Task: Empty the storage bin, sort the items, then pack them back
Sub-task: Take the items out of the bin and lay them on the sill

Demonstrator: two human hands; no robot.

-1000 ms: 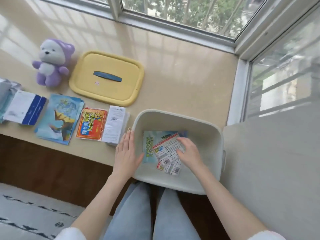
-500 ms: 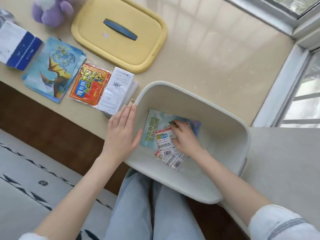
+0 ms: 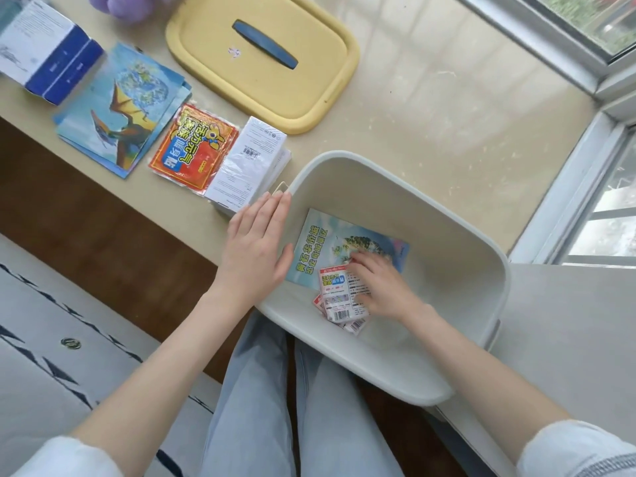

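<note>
A white storage bin (image 3: 457,235) rests on my lap against the sill's edge. Inside it a blue booklet (image 3: 323,246) lies flat, with a small stack of red-and-white packets (image 3: 335,297) on top of it. My right hand (image 3: 382,290) is inside the bin, fingers spread and pressing flat on the packets and booklet. My left hand (image 3: 256,249) rests flat and open on the bin's left rim. On the sill lie a white box (image 3: 249,165), an orange-red packet (image 3: 192,148), blue dinosaur booklets (image 3: 124,105) and a blue-and-white box (image 3: 44,56).
The yellow bin lid (image 3: 265,53) with a blue handle lies on the sill behind the bin. A purple plush toy (image 3: 127,5) shows at the top edge. Window frames (image 3: 568,187) stand to the right. A patterned rug (image 3: 51,356) covers the floor at left.
The view has tilted down and closer. My right hand slid the packets a little lower and left on the booklet. My left hand stays on the bin's rim.
</note>
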